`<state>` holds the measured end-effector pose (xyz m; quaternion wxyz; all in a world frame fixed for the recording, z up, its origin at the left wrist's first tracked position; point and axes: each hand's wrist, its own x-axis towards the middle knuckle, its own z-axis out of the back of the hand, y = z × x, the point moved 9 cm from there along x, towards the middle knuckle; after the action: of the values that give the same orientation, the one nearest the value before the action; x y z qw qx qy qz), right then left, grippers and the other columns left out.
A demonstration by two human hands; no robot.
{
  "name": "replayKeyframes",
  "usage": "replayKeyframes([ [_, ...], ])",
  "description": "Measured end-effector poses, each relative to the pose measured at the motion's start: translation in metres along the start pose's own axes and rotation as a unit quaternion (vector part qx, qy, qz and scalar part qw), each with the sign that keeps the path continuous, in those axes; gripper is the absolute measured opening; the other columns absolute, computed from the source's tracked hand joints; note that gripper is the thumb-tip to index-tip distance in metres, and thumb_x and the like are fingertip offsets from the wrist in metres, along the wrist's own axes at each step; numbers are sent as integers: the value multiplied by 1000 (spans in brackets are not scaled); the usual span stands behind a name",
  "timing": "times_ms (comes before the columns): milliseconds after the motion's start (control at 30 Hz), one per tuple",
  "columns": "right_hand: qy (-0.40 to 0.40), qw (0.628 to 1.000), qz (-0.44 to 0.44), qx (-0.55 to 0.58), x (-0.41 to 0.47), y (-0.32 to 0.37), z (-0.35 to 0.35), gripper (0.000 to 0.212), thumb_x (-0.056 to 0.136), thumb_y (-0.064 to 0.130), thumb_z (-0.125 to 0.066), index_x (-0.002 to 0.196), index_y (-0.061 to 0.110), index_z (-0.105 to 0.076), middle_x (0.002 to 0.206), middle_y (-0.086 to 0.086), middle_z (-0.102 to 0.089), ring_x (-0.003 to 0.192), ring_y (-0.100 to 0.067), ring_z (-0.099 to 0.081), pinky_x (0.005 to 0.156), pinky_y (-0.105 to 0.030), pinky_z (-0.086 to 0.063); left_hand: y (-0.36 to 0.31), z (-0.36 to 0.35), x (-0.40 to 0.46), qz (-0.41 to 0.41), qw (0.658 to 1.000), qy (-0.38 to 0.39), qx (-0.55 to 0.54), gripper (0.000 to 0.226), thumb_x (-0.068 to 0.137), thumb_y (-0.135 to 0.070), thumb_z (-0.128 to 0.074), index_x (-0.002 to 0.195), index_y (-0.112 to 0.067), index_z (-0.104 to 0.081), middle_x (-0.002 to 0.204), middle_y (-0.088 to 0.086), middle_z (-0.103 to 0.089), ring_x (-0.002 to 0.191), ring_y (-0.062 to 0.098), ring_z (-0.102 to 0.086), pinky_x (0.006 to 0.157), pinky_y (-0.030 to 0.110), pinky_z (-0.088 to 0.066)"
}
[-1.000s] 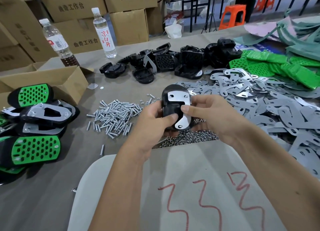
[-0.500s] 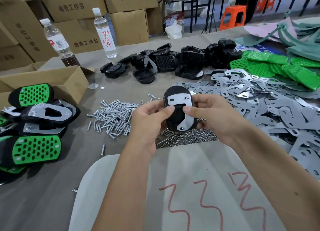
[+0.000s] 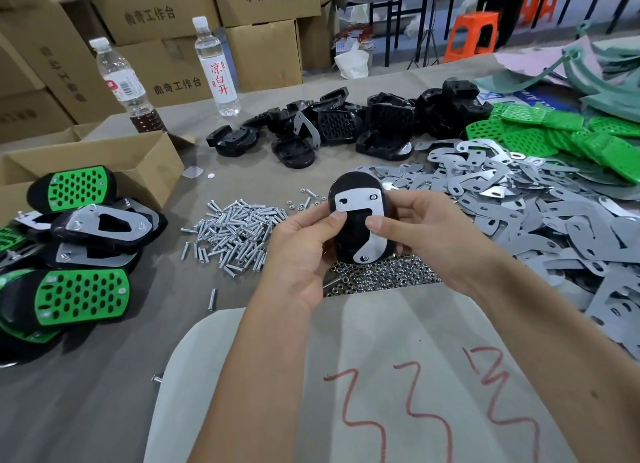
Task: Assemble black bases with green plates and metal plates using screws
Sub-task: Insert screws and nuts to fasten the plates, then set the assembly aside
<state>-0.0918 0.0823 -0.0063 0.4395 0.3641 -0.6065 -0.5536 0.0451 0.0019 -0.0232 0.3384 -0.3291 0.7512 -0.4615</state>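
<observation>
Both hands hold one black base (image 3: 349,240) upright above the table's middle, with a hooked metal plate (image 3: 360,206) lying on its face. My left hand (image 3: 301,254) grips its left edge, thumb on the plate's lower left corner. My right hand (image 3: 433,234) grips the right edge, thumb pressing the plate's inner side. Screw tips show in two of the plate's holes. Loose screws (image 3: 235,234) lie in a heap to the left, small nuts (image 3: 381,275) under the hands. Black bases (image 3: 346,126) are piled behind, metal plates (image 3: 519,199) spread right, green plates (image 3: 554,133) far right.
Finished assemblies (image 3: 79,254) are stacked at the left beside an open cardboard box (image 3: 104,161). Two water bottles (image 3: 214,67) stand at the back left before stacked cartons. A white sheet with red marks (image 3: 398,376) covers the near table edge.
Both hands have lifted the base slightly and tilted it more upright toward me. My thumbs have shifted higher on the metal plate.
</observation>
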Motion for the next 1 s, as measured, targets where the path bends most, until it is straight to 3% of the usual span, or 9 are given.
replayKeyframes([
  [233,7,1000,27,1,0,8,-1,24,95,-2,-69,114,10,-76,92,0,-80,71,-4,-72,60,-9,-50,-4,1,-5,5,1000,-28,3,25,102,-13,-59,117,2,-72,117,25,-73,96,30,-65,89,49,-54],
  [400,-7,998,38,-42,-1,10,-4,39,92,2,-74,126,22,-72,104,-3,-80,94,-20,-74,87,-32,-60,-4,4,-8,4,998,-64,-6,22,100,-22,-66,103,-3,-76,112,26,-74,91,30,-66,95,55,-56],
  [500,-63,984,96,-138,-4,22,0,63,91,7,-76,139,43,-56,99,0,-75,77,-17,-58,76,-26,-54,-4,6,-7,-11,996,-86,-8,29,102,-24,-64,106,2,-74,105,25,-71,91,33,-63,95,58,-55],
  [567,-62,972,133,-182,-6,28,-5,61,93,9,-74,136,50,-59,99,14,-69,76,-22,-53,71,-24,-52,-6,7,-7,-22,994,-104,-7,31,102,-26,-64,102,4,-73,100,24,-65,88,32,-61,93,58,-55],
  [633,-47,964,150,-213,-7,30,-11,55,96,10,-71,133,50,-63,111,30,-65,74,-14,-48,75,-19,-50,-8,9,-7,-31,993,-115,2,33,101,-27,-66,99,5,-72,95,22,-65,83,30,-61,89,57,-56],
  [700,-32,960,155,-230,-7,28,-16,51,99,11,-68,134,47,-64,127,24,-65,81,-5,-51,88,-18,-47,-7,10,-7,-30,992,-120,7,33,101,-28,-66,99,4,-72,91,21,-66,79,28,-61,93,60,-55],
  [767,-27,961,148,-231,-6,25,-17,49,99,11,-67,134,44,-65,119,18,-67,88,-5,-54,92,-18,-43,-5,11,-8,-24,993,-119,8,32,101,-28,-66,100,4,-72,92,20,-65,80,28,-60,95,63,-53],
  [867,-31,962,138,-233,-5,23,-15,48,99,13,-68,133,47,-66,88,27,-54,82,-7,-49,85,-11,-39,-5,11,-9,-19,993,-118,5,29,100,-28,-67,100,1,-74,96,22,-74,82,28,-65,93,58,-56],
  [1000,-46,964,131,-228,-5,22,-17,50,96,14,-72,128,53,-67,81,22,-49,72,-10,-42,75,-11,-40,-3,15,-7,-20,992,-122,19,24,100,-27,-67,91,-7,-76,84,11,-75,73,22,-69,78,42,-60],
])
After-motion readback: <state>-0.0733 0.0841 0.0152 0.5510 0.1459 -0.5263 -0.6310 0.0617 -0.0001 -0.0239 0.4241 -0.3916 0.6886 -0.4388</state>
